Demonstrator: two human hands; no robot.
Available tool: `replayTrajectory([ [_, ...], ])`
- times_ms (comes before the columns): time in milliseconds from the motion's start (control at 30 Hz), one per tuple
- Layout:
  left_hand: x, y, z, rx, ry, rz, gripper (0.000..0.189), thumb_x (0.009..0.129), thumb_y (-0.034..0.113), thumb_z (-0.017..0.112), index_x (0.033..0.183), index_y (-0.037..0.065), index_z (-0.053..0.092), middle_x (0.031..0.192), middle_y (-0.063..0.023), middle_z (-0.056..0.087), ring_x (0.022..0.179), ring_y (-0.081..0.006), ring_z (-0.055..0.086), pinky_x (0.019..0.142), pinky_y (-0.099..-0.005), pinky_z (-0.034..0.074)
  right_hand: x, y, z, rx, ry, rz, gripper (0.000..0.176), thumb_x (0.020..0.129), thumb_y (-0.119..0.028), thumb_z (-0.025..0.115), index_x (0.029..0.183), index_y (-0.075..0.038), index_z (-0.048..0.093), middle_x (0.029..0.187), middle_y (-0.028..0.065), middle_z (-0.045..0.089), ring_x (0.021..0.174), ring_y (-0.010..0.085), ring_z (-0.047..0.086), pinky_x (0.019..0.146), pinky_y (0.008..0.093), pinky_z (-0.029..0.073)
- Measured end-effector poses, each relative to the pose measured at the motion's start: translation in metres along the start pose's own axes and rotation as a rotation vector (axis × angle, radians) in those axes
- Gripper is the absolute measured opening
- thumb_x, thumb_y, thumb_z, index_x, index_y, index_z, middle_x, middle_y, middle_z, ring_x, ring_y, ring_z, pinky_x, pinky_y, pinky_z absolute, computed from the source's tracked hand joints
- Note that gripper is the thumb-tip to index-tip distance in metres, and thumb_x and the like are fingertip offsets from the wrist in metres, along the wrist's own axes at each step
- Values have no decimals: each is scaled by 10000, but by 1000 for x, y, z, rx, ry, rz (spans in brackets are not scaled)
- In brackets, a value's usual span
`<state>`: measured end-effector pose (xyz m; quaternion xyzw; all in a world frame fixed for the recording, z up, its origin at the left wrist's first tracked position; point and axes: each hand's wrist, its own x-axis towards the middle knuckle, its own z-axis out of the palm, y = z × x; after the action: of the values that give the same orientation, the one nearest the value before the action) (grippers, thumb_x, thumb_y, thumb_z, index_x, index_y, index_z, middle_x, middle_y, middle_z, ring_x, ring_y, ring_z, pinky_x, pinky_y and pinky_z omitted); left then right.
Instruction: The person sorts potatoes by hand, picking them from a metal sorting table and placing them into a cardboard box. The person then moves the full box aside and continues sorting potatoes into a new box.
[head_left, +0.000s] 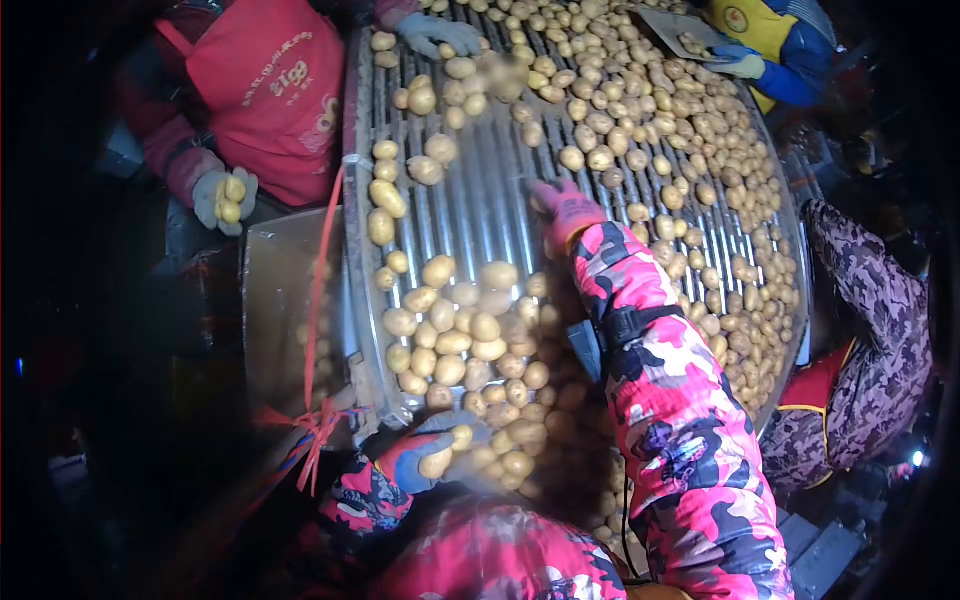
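Note:
Potatoes (452, 342) lie heaped at the near end of a metal roller table (488, 200). At the table's near left corner my left hand (425, 455), in a blue-grey glove, is closed around potatoes (436, 463). My right hand (570, 208), in a pink glove, reaches over the middle rollers with its fingers partly spread and nothing visible in them. More potatoes (600, 158) lie just beyond and to the right of it. The camouflage sleeve of my right arm passes over the potatoes on the near right.
A person in a red apron (275, 90) at the upper left holds potatoes (232, 198) in one gloved hand and rests the other on the rollers. A co-worker at the upper right holds a tray (675, 35). Another stands right. Red straps (322, 290) hang beside the left rail.

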<state>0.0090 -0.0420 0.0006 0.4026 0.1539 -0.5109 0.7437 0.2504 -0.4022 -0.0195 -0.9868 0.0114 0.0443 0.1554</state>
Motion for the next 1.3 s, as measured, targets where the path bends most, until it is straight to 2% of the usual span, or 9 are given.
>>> replayTrajectory([
  [33, -5, -9, -19, -170, -118, -38, 477, 1030, 235, 457, 1453, 30, 377, 1231, -99, 602, 1032, -232, 622, 841, -352, 545, 2, -21, -26, -30, -214, 179, 578, 835, -312, 692, 1382, -249, 517, 1338, 183, 542, 1222, 400, 539, 1017, 485, 449],
  [100, -14, -20, -48, -507, -360, -91, 474, 1027, 215, 467, 1448, 16, 379, 1169, -84, 616, 997, -231, 637, 841, -348, 543, -1, -34, -28, -163, -76, 215, 478, 846, -331, 680, 1306, -244, 586, 1314, 172, 555, 1172, 361, 570, 978, 485, 459],
  [167, -28, -19, -43, -326, -277, -25, 483, 1024, 240, 477, 1449, 28, 387, 1165, -72, 616, 962, -198, 618, 811, -320, 528, -39, -54, -16, -210, 413, -137, 445, 849, -341, 667, 1265, -195, 610, 1318, 161, 553, 1190, 348, 547, 1005, 484, 437],
  [300, -67, -5, -23, 56, -221, 146, 503, 1019, 290, 496, 1452, 51, 402, 1156, -48, 615, 893, -132, 582, 750, -264, 498, -104, -73, 62, 124, 61, -681, 635, 762, -423, 728, 1304, -127, 582, 1382, 194, 501, 1279, 416, 466, 1075, 527, 370],
  [500, -156, -22, -50, 410, -107, 470, 535, 1011, 366, 525, 1456, 87, 426, 1144, -11, 614, 790, -33, 528, 660, -179, 452, -140, -78, 80, 223, 221, -612, 435, 720, -186, 748, 1122, -79, 619, 1189, 191, 611, 1137, 395, 565, 988, 454, 463],
  [567, -189, -15, -43, -37, 38, 197, 511, 1011, 387, 515, 1462, 161, 431, 1146, -32, 632, 732, -27, 597, 593, -176, 507, -128, -63, 87, 227, 86, -444, 510, 696, -190, 773, 1169, -95, 610, 1182, 193, 607, 1104, 387, 587, 949, 448, 483],
  [800, -235, -49, -44, 84, 42, 458, 480, 1005, 358, 538, 1443, 175, 467, 1134, -43, 633, 733, -35, 615, 590, -165, 520, -123, -42, 70, 397, 248, -159, 525, 682, 47, 738, 1181, -41, 603, 1073, 111, 631, 973, 281, 627, 870, 357, 508],
  [900, -237, -58, -49, 162, 82, 498, 487, 997, 366, 550, 1442, 184, 471, 1116, -33, 637, 739, -25, 615, 584, -156, 516, -129, -34, 54, 376, 301, -333, 543, 659, 66, 726, 1179, -38, 608, 1127, 143, 627, 1089, 301, 600, 918, 369, 495],
  [1300, -238, -42, -58, 23, -33, 300, 489, 995, 388, 538, 1452, 239, 450, 1172, 21, 598, 743, -6, 519, 622, -148, 450, -165, -49, 48, 333, 389, -133, 465, 734, -3, 719, 1187, -55, 627, 1235, 177, 599, 1150, 350, 570, 986, 406, 459],
])
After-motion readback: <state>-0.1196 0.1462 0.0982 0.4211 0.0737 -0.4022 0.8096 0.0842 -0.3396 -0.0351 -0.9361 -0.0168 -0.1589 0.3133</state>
